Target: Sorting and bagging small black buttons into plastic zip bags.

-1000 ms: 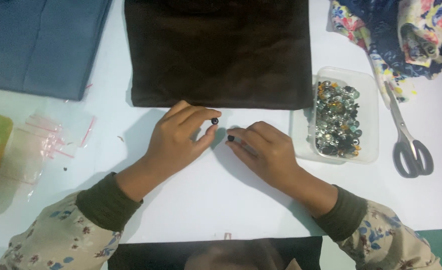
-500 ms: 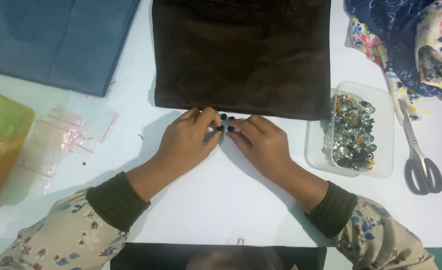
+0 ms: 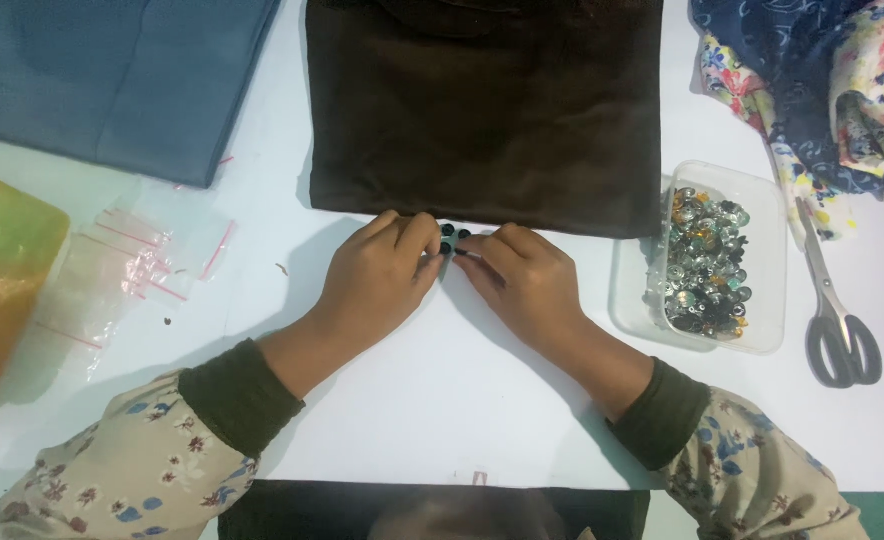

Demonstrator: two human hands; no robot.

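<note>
My left hand (image 3: 374, 280) and my right hand (image 3: 524, 285) rest knuckles-up on the white table (image 3: 462, 400), fingertips meeting just below the near edge of a folded dark brown cloth (image 3: 482, 110). Between the fingertips sit small dark round beads or buttons (image 3: 451, 238), pinched by both hands. What lies under the fingers is hidden.
A clear plastic tray (image 3: 762, 200) of shiny beads stands to the right. Grey-handled scissors (image 3: 834, 315) lie beyond it, under floral fabric (image 3: 832, 90). Blue cloth (image 3: 112, 70) lies at far left, small clear zip bags (image 3: 132, 265) and a yellow-green bag (image 3: 2, 280) at left.
Both hands have moved closer together until the fingertips touch at the brown cloth's edge. The view has shifted slightly to the left.
</note>
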